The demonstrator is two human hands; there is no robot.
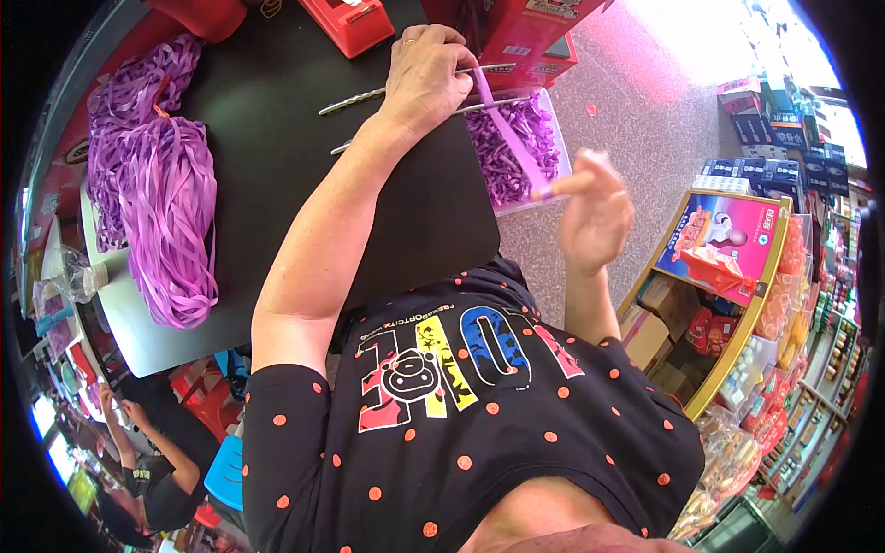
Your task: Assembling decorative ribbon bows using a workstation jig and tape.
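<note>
Presently, a purple ribbon strip (510, 129) is held taut between both hands. The left hand (426, 76) is closed around long metal scissors (369, 96) at its upper end; the right hand (595, 210) pinches its lower end, above a clear tray of purple cuttings (557, 138).

The person is wearing a black short-sleeved T-shirt (461, 433) scattered with small orange-red dots. Across its chest big block letters are showing in red, yellow and blue, with a small cartoon animal face set among them. The sleeves are ending above the elbows, leaving both forearms bare. A thin gold-coloured ring (408, 41) is sitting on one finger of the left hand (426, 76); the right hand (595, 217) is wearing nothing.
</note>
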